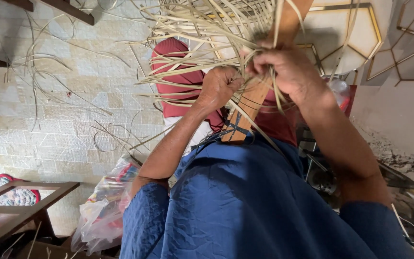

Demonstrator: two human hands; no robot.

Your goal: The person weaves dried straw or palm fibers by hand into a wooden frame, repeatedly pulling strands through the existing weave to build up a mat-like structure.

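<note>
1. the tiled floor (63, 115) fills the left half of the view, pale beige squares with loose cane strands (49, 76) scattered over it.
2. a blue garment (245, 201) covers the person's body at the bottom centre, with both sleeves reaching up toward the work.
3. a fan of pale cane strips (202, 38) spreads out from the upper centre, many ends splaying left and upward.
4. a wooden board (252, 103) runs slantwise from the lap up through the strips, with dark cord tied round its lower end.
5. a red cushion (176, 76) lies beneath the strips, partly hidden by them.
6. a crumpled clear plastic bag (104, 211) sits on the floor at the lower left, beside a dark wooden frame (20, 201).
7. the right hand (291, 69) is closed round a bundle of strips just at the board's upper part.
8. the left hand (219, 86) is curled narrow, pinching strips just beside the board, close to the right hand.
</note>
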